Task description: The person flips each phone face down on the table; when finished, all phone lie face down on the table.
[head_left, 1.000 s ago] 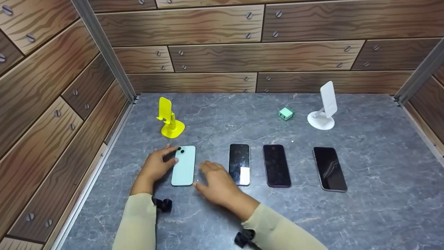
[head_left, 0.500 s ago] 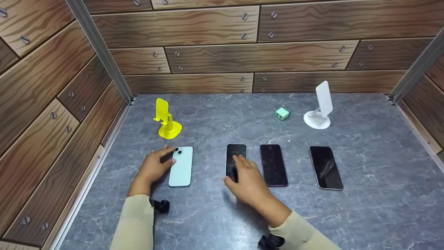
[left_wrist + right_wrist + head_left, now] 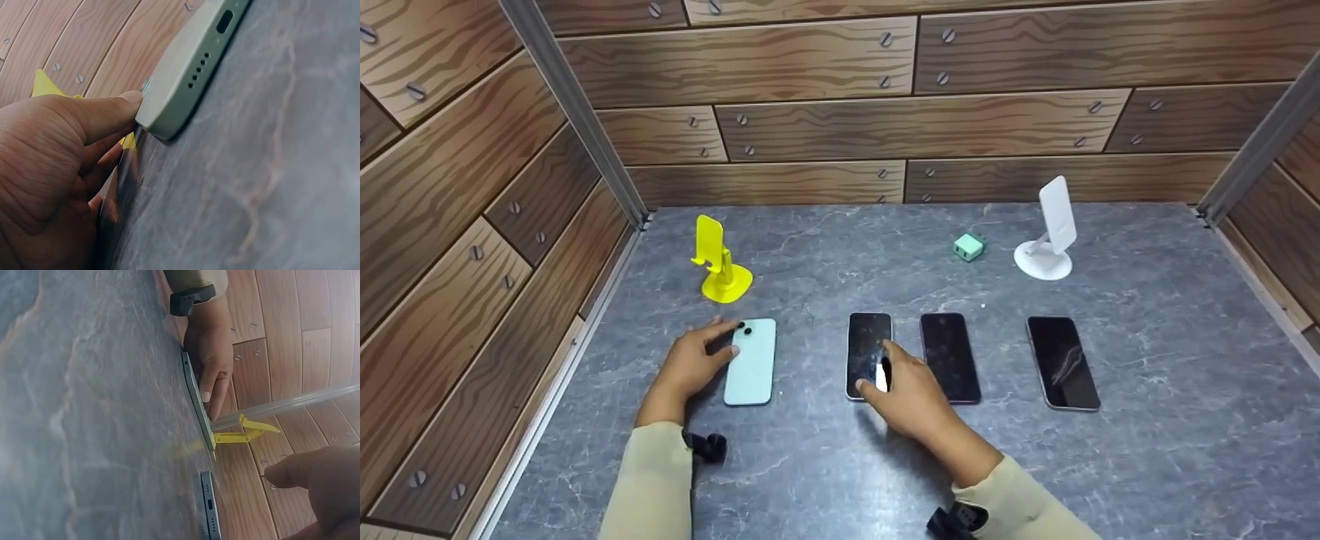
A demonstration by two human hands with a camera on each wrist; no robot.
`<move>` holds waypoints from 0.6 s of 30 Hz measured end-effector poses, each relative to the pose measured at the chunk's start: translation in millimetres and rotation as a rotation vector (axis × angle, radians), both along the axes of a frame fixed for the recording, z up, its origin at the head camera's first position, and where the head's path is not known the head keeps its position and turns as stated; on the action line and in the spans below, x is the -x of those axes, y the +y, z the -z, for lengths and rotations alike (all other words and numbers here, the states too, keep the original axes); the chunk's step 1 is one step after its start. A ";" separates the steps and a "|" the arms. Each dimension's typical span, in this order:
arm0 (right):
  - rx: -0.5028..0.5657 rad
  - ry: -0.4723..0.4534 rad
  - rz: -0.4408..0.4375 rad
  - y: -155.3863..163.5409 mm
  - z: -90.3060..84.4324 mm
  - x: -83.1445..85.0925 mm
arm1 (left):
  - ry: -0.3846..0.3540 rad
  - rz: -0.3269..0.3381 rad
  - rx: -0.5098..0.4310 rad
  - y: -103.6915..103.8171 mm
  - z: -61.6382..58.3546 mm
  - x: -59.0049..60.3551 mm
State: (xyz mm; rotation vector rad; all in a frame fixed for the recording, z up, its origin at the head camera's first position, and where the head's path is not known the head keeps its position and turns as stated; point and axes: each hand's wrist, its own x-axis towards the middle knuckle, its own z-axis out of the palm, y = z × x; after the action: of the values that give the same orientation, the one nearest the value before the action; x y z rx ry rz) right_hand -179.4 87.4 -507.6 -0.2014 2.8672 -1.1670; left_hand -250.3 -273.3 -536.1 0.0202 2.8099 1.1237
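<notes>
A mint-green phone (image 3: 752, 364) lies face down on the table, its camera corner towards my left hand (image 3: 690, 367). My left thumb and forefinger rest at its left edge; in the left wrist view the thumb tip (image 3: 133, 97) touches the phone's side. My right hand (image 3: 913, 394) is over the right side of a black-screened phone (image 3: 864, 352), fingers loosely bent and holding nothing. From the right wrist, its thumb (image 3: 289, 472) shows apart from that phone (image 3: 210, 503). To the right lies a dark phone with a purplish edge (image 3: 949, 352), its lower left partly behind the hand.
Another black phone (image 3: 1063, 364) lies farther right. Behind the phones stand a yellow phone stand (image 3: 720, 270) at left, a mint charger plug (image 3: 968, 247) and a white phone stand (image 3: 1051, 232). Wood-patterned walls (image 3: 810, 67) enclose the table (image 3: 810, 247).
My right hand has moved right, from beside the mint phone to over the black-screened phone. The left hand has stayed at the mint phone's edge. The head view has shifted slightly.
</notes>
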 end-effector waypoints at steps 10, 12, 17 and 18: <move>-0.005 0.005 -0.009 1.9 1.5 1.8 | 0.010 -0.029 -0.017 6.3 -2.8 -2.2; -0.006 -0.006 -0.006 2.9 1.2 2.2 | 0.015 -0.027 -0.002 11.3 -4.8 -2.9; -0.008 -0.022 -0.013 6.5 0.3 4.0 | 0.121 0.085 0.085 35.4 -13.3 -7.9; -0.009 -0.024 -0.014 7.4 0.2 4.6 | 0.145 0.116 0.106 42.4 -15.0 -9.5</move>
State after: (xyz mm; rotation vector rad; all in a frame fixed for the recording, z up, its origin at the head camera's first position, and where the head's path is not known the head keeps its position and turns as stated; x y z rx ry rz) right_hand -184.0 94.8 -507.8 -0.2052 2.8451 -1.1459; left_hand -240.9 -230.9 -521.0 0.2626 2.9463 0.9850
